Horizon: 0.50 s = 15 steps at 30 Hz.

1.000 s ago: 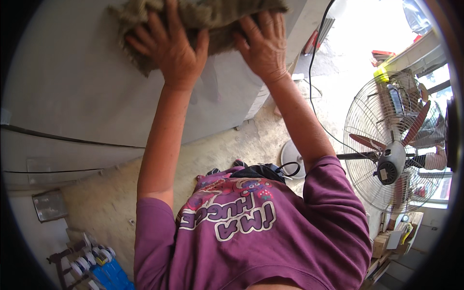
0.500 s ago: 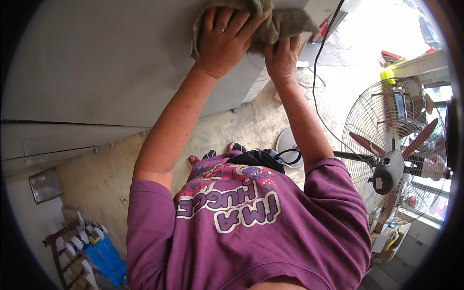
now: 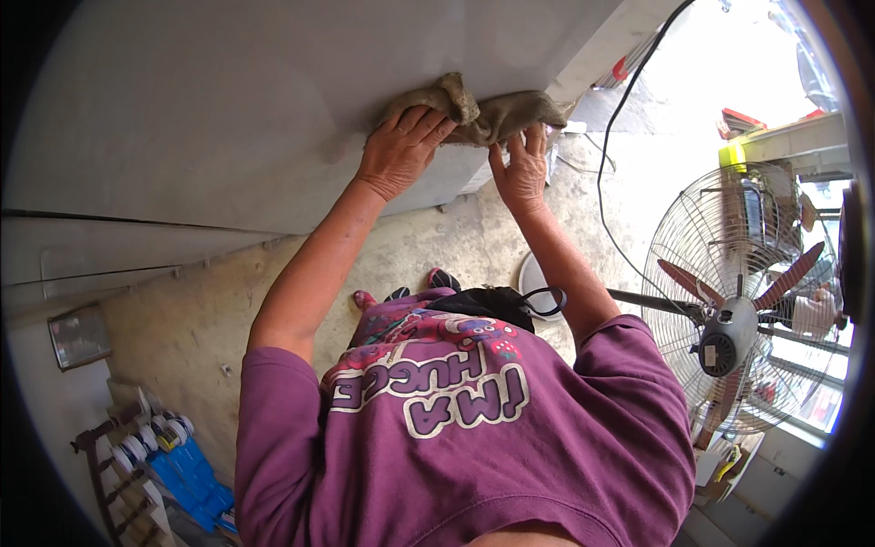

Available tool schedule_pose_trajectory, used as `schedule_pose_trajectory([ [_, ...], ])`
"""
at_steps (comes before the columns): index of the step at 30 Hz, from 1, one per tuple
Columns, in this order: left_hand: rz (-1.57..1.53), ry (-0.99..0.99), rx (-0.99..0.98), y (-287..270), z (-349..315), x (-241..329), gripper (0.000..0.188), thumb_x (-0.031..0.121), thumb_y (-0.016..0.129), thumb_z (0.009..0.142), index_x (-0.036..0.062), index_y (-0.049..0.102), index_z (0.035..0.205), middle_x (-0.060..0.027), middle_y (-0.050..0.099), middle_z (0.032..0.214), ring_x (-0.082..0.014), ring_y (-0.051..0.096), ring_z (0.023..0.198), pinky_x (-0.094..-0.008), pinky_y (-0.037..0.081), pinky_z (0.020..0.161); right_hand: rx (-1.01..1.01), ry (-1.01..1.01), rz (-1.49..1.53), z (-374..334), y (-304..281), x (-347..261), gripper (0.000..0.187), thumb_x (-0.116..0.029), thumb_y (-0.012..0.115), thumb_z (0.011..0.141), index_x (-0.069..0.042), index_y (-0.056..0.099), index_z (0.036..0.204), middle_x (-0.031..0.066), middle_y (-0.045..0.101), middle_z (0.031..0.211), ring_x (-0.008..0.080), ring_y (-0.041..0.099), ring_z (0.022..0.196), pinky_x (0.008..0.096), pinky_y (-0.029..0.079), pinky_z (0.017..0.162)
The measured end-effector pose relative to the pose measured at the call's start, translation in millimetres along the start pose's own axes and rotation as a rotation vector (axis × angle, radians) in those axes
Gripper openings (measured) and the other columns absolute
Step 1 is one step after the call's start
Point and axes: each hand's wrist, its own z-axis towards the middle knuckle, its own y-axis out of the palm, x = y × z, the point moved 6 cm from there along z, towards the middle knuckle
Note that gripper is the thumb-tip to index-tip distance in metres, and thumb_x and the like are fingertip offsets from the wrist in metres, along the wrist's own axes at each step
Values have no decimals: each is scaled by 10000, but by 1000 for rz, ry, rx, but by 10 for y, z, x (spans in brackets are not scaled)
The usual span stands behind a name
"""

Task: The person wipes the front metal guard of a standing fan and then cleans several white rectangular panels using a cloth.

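Observation:
A crumpled olive-brown cloth (image 3: pixel 512 115) lies against a large smooth grey panel (image 3: pixel 246 109) in front of me, near its right edge. My left hand (image 3: pixel 401 150) presses the cloth's left part to the panel, its fingers partly under a fold. Holding the cloth's lower edge on the right is my right hand (image 3: pixel 522 171), thumb apart from the fingers. Some of the fingertips are hidden by the cloth.
A large caged fan (image 3: pixel 729 319) with reddish blades stands close on my right. A black cable (image 3: pixel 629 96) hangs between it and the panel. At lower left are a rack (image 3: pixel 100 456) with white rolls and blue plastic pieces (image 3: pixel 187 483). Below lies a stained concrete floor (image 3: pixel 191 351).
Both hands and the cloth have slid down the panel, closer to my body. My elbows are more bent, and the view has shifted slightly.

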Motion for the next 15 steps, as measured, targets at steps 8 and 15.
schedule_pose_trajectory([
  [8,-58,-92,169,-408,-83,-205,548,266,673,730,222,534,1259,-53,498,1075,-250,460,1003,-445,369,940,132,-24,66,115,-109,-249,420,-141,664,764,-62,537,1157,217,419,1268,421,379,1171,479,300,1006],
  [15,24,-269,275,-1064,-166,-586,595,298,662,755,232,477,1317,-76,472,1129,-297,426,1061,-493,349,959,218,-156,51,351,-191,-758,459,-133,659,781,-80,512,1212,210,397,1297,423,328,1187,500,284,996],
])
